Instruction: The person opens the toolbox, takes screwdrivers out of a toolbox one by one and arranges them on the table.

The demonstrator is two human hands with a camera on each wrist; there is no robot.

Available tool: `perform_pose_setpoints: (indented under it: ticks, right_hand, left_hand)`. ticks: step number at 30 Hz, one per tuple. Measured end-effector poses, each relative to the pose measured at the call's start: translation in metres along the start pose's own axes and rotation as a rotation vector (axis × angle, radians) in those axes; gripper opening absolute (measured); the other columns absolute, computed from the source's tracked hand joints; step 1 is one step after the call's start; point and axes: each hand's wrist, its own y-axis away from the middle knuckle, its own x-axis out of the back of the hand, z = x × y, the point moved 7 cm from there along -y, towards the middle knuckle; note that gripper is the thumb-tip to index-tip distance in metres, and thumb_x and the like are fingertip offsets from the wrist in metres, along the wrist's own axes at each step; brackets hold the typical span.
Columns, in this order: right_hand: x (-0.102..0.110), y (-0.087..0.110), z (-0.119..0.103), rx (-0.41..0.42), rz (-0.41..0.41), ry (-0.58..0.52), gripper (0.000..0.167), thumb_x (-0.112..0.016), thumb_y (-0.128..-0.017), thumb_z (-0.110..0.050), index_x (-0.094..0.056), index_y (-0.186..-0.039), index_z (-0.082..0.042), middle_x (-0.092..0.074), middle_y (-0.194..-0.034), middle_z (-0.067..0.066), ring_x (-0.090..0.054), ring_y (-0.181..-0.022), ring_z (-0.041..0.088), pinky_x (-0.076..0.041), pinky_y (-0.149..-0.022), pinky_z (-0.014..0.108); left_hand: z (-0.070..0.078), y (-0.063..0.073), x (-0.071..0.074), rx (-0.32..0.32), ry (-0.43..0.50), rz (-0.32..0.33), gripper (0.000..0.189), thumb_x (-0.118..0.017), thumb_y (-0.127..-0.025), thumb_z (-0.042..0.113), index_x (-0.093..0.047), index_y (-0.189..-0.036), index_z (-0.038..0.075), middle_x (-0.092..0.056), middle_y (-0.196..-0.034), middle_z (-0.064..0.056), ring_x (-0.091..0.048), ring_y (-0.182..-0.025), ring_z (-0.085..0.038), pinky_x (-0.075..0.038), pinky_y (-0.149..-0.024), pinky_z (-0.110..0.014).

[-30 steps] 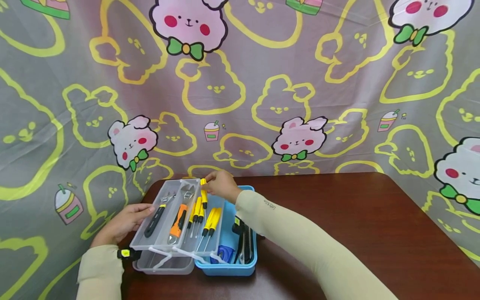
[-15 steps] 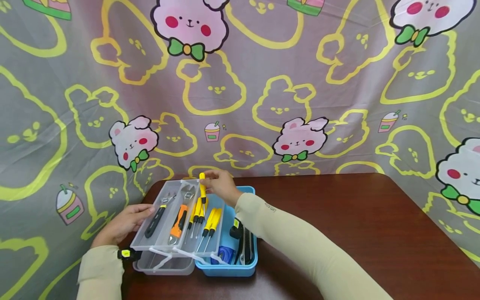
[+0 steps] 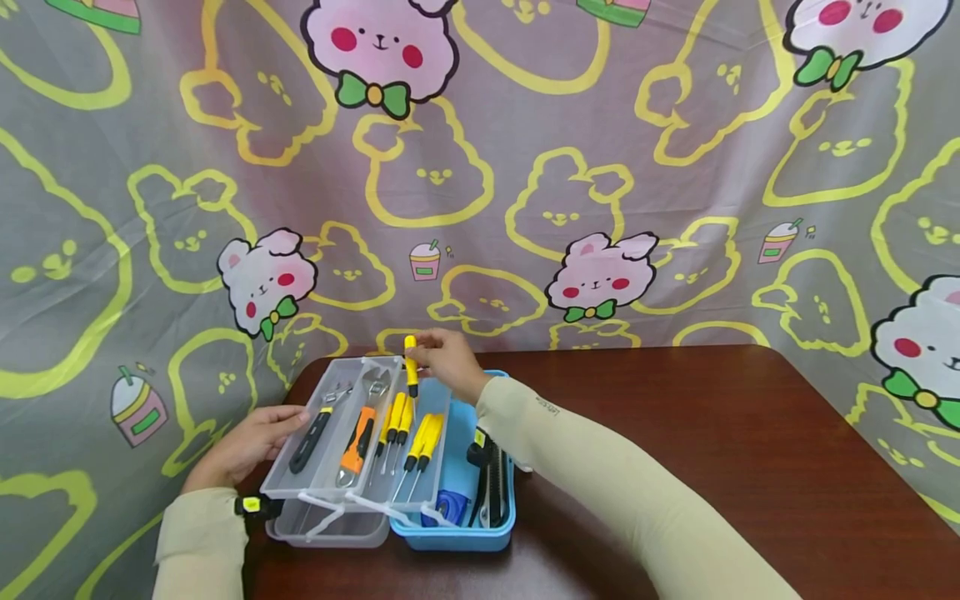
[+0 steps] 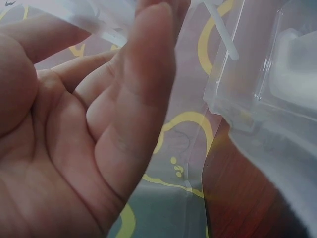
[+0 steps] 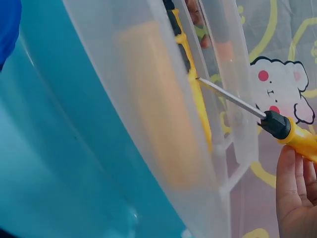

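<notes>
My right hand (image 3: 450,365) pinches a screwdriver (image 3: 412,367) by its yellow handle, above the back end of the clear upper tray (image 3: 341,490). In the right wrist view the screwdriver's metal shaft (image 5: 233,97) points toward the tray, its tip over the yellow handles lying there. Several more yellow-handled screwdrivers (image 3: 424,440) lie in the tray's right compartment. To their left are an orange-handled adjustable wrench (image 3: 357,446) and a black-handled adjustable wrench (image 3: 311,442). My left hand (image 3: 251,444) holds the tray's left edge; in the left wrist view its fingers (image 4: 141,84) reach up to the clear plastic.
Under the raised tray stands the blue toolbox (image 3: 453,540), holding a blue tool (image 3: 450,507) and black-handled tools (image 3: 492,492). A lower clear tray (image 3: 330,533) sits left of it on white hinge arms. The brown table (image 3: 675,433) ends at a patterned cloth (image 3: 480,192).
My right hand and the screwdriver shifted slightly left, then rose and moved back right a little. My left hand stays at the tray's edge.
</notes>
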Motion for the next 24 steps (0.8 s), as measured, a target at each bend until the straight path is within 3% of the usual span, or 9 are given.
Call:
perform_pose_setpoints:
  ticks: [8,24]
  right_hand:
    - [0.009,-0.002,-0.013,0.010,-0.036,0.098,0.025,-0.062,-0.098,-0.016,-0.063,-0.120,-0.005,-0.064,-0.105,0.007,-0.064,-0.089,0.024,-0.055,-0.078,0.037]
    - [0.039,0.001,-0.026,0.019,-0.020,0.241,0.027,-0.065,-0.096,-0.021,-0.065,-0.120,-0.009,-0.065,-0.106,0.005,-0.065,-0.089,0.024,-0.056,-0.079,0.038]
  left_hand:
    - [0.003,0.002,-0.002,-0.005,0.015,-0.005,0.061,-0.056,-0.100,0.031,-0.041,-0.139,-0.014,-0.069,-0.102,-0.014,-0.069,-0.081,-0.029,-0.057,-0.070,-0.043]
    - [0.000,0.000,-0.001,-0.021,0.038,-0.048,0.061,-0.054,-0.101,0.032,-0.040,-0.140,-0.012,-0.067,-0.105,-0.015,-0.068,-0.083,-0.031,-0.057,-0.071,-0.044]
